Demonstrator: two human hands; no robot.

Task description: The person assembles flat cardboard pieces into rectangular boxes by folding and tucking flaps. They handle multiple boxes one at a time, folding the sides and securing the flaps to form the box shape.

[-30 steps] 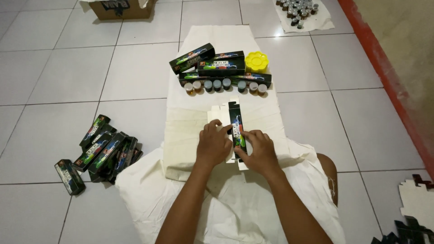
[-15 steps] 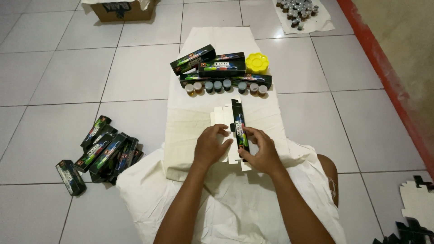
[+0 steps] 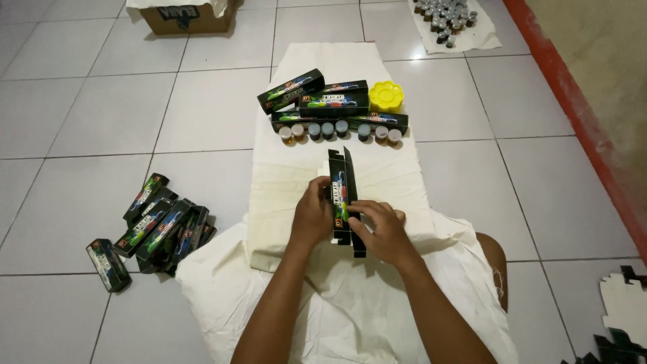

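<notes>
I hold a long black carton [image 3: 342,176] with a colourful print between both hands, over a white cloth [image 3: 290,202] spread on the tiled floor. My left hand [image 3: 313,216] grips its left side, my right hand [image 3: 381,230] grips its lower right part. The carton points away from me, its far end open with flaps showing. Beyond it lies a row of several small paint pots [image 3: 337,130], several stacked black cartons [image 3: 317,98] and a yellow flower-shaped palette [image 3: 386,96].
A heap of several finished black cartons [image 3: 151,226] lies on the tiles at my left. A cardboard box [image 3: 192,13] stands at the far left, more small pots [image 3: 445,13] on a cloth at the far right. Flat carton blanks [image 3: 623,310] lie at the lower right.
The carton has shifted slightly in my hands and my fingers have moved along it; the rest is unchanged.
</notes>
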